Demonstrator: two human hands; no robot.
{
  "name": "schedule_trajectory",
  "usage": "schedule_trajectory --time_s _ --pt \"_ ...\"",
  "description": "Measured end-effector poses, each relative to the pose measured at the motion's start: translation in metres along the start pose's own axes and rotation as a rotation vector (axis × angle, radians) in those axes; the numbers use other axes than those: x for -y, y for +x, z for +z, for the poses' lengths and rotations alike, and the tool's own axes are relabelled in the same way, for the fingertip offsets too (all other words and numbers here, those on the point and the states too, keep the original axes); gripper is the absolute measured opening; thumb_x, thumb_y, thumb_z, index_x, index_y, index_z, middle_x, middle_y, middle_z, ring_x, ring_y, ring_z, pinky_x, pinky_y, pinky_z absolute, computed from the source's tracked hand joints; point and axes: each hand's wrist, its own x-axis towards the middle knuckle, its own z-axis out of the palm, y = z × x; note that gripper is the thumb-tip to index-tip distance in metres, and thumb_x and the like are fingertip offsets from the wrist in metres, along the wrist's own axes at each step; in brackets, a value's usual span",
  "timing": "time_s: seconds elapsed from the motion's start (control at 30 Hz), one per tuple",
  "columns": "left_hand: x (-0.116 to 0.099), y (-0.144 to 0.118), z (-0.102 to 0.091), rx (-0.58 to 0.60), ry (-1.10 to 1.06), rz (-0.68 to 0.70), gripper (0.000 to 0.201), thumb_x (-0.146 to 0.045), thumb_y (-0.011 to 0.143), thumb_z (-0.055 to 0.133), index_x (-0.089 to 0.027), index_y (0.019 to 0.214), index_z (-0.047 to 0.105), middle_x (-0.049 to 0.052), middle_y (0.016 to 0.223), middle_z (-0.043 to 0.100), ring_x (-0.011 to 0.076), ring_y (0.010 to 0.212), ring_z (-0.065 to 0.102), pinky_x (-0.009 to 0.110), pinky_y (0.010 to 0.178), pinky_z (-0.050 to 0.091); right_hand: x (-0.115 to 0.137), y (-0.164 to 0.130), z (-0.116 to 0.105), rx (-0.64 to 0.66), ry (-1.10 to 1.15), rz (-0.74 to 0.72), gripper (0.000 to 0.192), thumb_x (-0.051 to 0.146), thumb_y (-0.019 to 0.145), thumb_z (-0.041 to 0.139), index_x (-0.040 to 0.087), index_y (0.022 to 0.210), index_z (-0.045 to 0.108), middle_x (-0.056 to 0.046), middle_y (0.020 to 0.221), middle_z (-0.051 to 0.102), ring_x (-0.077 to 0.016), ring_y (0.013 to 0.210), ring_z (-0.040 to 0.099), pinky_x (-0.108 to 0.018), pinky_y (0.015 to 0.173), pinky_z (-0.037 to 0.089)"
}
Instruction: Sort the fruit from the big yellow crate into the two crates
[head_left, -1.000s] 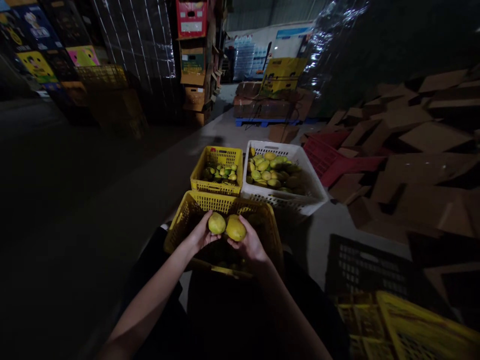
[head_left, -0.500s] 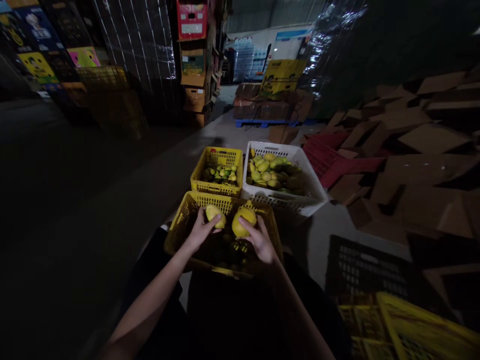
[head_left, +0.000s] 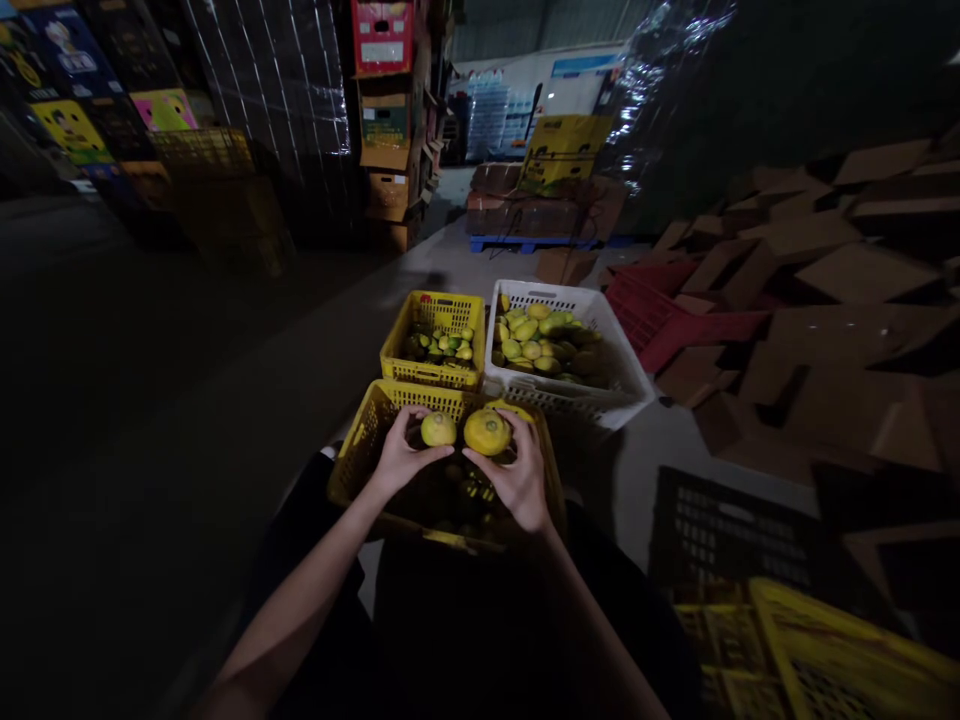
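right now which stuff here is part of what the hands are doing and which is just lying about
In use:
left hand holding the smaller fruit
right hand holding the larger fruit
near yellow crate
far yellow crate
white crate

Lying about:
cardboard pile
red crate
black crate

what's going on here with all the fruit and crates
A person holds one yellow-green fruit in each hand over a yellow crate at their lap: the left hand grips the smaller fruit, the right hand the larger fruit. Ahead on the floor stand a small yellow crate and a white crate, both holding fruit.
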Motion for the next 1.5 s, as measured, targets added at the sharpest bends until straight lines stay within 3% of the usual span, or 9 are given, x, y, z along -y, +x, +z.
schedule_trajectory --time_s 0.33,0.5,0.63,0.77,0.87,1.13,1.27,1.4,1.5 --pt "-0.009 -0.003 -0.002 -0.017 0.086 0.015 0.050 -0.020 0.052 0.086 -0.020 0.096 0.063 0.004 0.101 0.063 0.0224 0.103 0.056 0.033 0.100 0.038 0.008 -0.002 0.001 -0.039 -0.055 -0.058 0.056 0.035 0.065 0.078 0.025 0.114 0.054 -0.010 0.118 0.056 -0.0281 0.107 0.053 -0.039 0.080 0.049" --pt "-0.011 -0.002 0.001 -0.049 -0.137 -0.127 0.054 -0.017 0.049 0.087 -0.021 0.096 0.060 0.003 0.104 0.063 0.0202 0.100 0.059 0.031 0.093 0.045 0.007 -0.001 0.006 -0.069 0.293 0.196 0.063 0.030 0.051 0.086 0.026 0.098 0.045 -0.003 0.105 0.057 -0.0212 0.090 0.060 -0.034 0.075 0.053" --pt "-0.016 -0.001 -0.002 -0.023 -0.350 -0.269 0.051 -0.021 0.056 0.084 -0.021 0.101 0.061 0.002 0.105 0.063 0.0205 0.101 0.061 0.033 0.090 0.050 0.011 -0.001 0.005 -0.015 0.625 0.415 0.055 0.026 0.053 0.084 0.026 0.092 0.045 0.002 0.100 0.059 -0.0173 0.088 0.061 -0.031 0.076 0.054" --pt "-0.016 0.001 -0.009 0.025 -0.535 -0.387 0.044 -0.023 0.066 0.078 -0.021 0.105 0.059 0.001 0.096 0.065 0.0164 0.087 0.066 0.037 0.088 0.054 0.018 0.000 -0.001 0.133 0.806 0.487 0.036 0.030 0.066 0.073 0.029 0.098 0.055 0.000 0.106 0.064 -0.0213 0.098 0.061 -0.038 0.082 0.054" --pt "-0.014 0.001 -0.010 0.053 -0.649 -0.443 0.033 -0.020 0.073 0.072 -0.020 0.102 0.058 0.001 0.089 0.067 0.0143 0.076 0.067 0.040 0.088 0.054 0.019 0.001 -0.004 0.150 0.859 0.555 0.035 0.036 0.066 0.071 0.031 0.099 0.058 0.000 0.109 0.066 -0.0252 0.102 0.061 -0.044 0.081 0.054" --pt "-0.010 0.006 -0.007 -0.014 -0.764 -0.485 0.031 -0.017 0.087 0.055 -0.017 0.118 0.058 0.007 0.108 0.068 0.0182 0.088 0.068 0.039 0.090 0.053 0.012 0.004 -0.008 0.223 1.064 0.689 0.036 0.042 0.066 0.065 0.022 0.096 0.065 -0.006 0.098 0.072 -0.0284 0.095 0.066 -0.042 0.074 0.057" --pt "-0.007 0.007 -0.005 -0.027 -0.788 -0.550 0.024 -0.026 0.088 0.055 -0.013 0.108 0.061 0.009 0.101 0.069 0.0173 0.082 0.069 0.030 0.079 0.056 0.012 0.004 -0.006 0.275 1.144 0.674 0.042 0.047 0.066 0.067 0.019 0.098 0.067 -0.009 0.093 0.073 -0.0258 0.085 0.068 -0.037 0.067 0.057" --pt "-0.006 0.005 -0.006 -0.055 -0.690 -0.521 0.017 -0.026 0.084 0.061 -0.015 0.097 0.062 0.007 0.091 0.070 0.0090 0.056 0.062 0.018 0.050 0.050 0.013 0.002 0.000 0.262 1.147 0.669 0.037 0.050 0.070 0.068 0.021 0.094 0.068 -0.005 0.082 0.073 -0.0203 0.071 0.067 -0.028 0.053 0.052" --pt "-0.007 0.004 -0.006 0.015 -0.725 -0.546 0.032 -0.042 0.087 0.051 -0.012 0.088 0.063 0.009 0.079 0.069 0.0088 0.046 0.055 0.019 0.043 0.046 0.013 0.000 0.001 0.278 1.167 0.707 0.034 0.049 0.075 0.064 0.020 0.090 0.068 -0.004 0.076 0.072 -0.0185 0.062 0.065 -0.024 0.044 0.046"
